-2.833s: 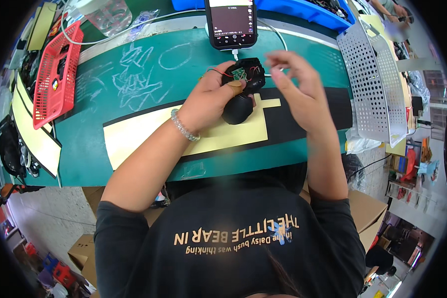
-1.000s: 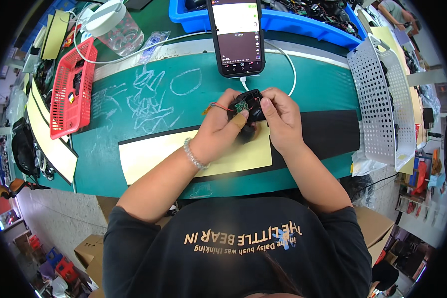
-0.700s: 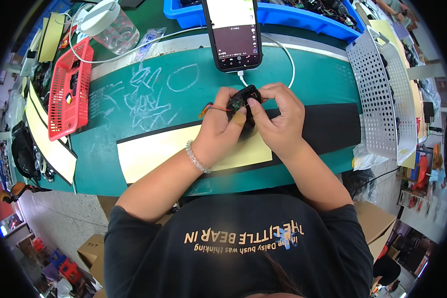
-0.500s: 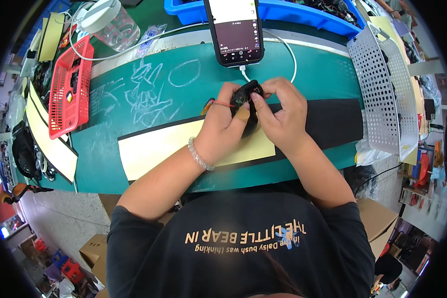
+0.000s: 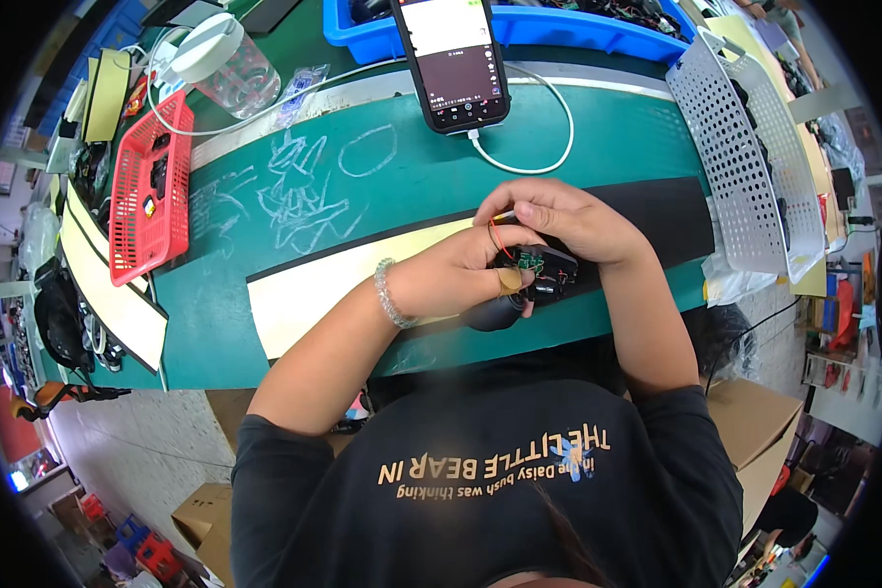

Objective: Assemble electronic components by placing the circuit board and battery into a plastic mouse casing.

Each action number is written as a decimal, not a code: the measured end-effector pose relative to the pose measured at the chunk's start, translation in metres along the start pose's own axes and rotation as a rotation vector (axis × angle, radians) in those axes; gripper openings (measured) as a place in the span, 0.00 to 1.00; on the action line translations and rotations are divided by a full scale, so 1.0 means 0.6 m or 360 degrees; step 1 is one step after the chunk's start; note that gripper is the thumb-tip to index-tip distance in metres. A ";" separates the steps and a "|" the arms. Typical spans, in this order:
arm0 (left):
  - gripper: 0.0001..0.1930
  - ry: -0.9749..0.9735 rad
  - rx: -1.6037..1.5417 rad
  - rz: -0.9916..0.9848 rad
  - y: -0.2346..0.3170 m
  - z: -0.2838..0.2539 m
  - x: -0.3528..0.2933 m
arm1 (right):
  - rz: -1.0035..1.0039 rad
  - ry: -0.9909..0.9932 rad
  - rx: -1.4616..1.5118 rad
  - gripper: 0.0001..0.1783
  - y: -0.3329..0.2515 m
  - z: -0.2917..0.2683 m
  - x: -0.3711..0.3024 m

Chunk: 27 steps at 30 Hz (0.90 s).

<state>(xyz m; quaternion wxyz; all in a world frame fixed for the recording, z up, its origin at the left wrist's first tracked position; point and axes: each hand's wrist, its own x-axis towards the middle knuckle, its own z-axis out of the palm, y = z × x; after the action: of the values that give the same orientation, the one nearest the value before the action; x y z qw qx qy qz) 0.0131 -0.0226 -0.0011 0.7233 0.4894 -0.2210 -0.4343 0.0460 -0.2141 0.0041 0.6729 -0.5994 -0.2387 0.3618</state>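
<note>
In the head view, I take the phone (image 5: 454, 73) as the mark for all places. The black device (image 5: 556, 278), with its casing open, is on the person's side of the phone and somewhat to the right of it. The left hand (image 5: 458, 272) is the nearer one, because it grasps the device from its left side, with the thumb lying just beside the green circuit board (image 5: 531, 264). The long axis of the device is partly hidden, but it seems to run slantwise: the rounded black part (image 5: 494, 313) is at the end farther from the phone, and the open part is turned to the right. The right hand (image 5: 585, 227) is between the phone and the device, to the right of the phone; its thumb and forefinger are closed on a small pale thing (image 5: 505, 215), and I cannot tell what exactly it is. The red wire (image 5: 501, 238) goes from near these fingertips down to the board, in the direction away from the phone. So, in my judgement, the important relation is this: the board lies just below the right fingertips, on their side away from the phone, with only the short wire between.
</note>
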 end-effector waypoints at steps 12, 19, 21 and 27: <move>0.12 0.0429 0.0471 0.0098 -0.003 -0.012 0.007 | -0.0286 0.0651 0.0062 0.10 -0.029 0.005 -0.023; 0.13 0.0414 0.0727 0.0106 -0.003 0.003 0.002 | -0.0407 0.0871 -0.0061 0.10 -0.045 0.003 -0.054; 0.13 0.0403 0.0781 0.0264 -0.011 0.004 0.005 | -0.0344 0.0927 -0.0039 0.10 -0.046 0.011 -0.059; 0.13 0.0137 0.0873 0.0249 -0.006 0.018 0.000 | -0.0366 0.0956 -0.0374 0.10 -0.046 0.035 -0.066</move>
<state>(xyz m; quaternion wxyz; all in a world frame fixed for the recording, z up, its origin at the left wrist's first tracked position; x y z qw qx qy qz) 0.0037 -0.0288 0.0004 0.6037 0.6662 -0.3365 -0.2801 0.0109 -0.2317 0.0392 0.6757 -0.7219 -0.1361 0.0611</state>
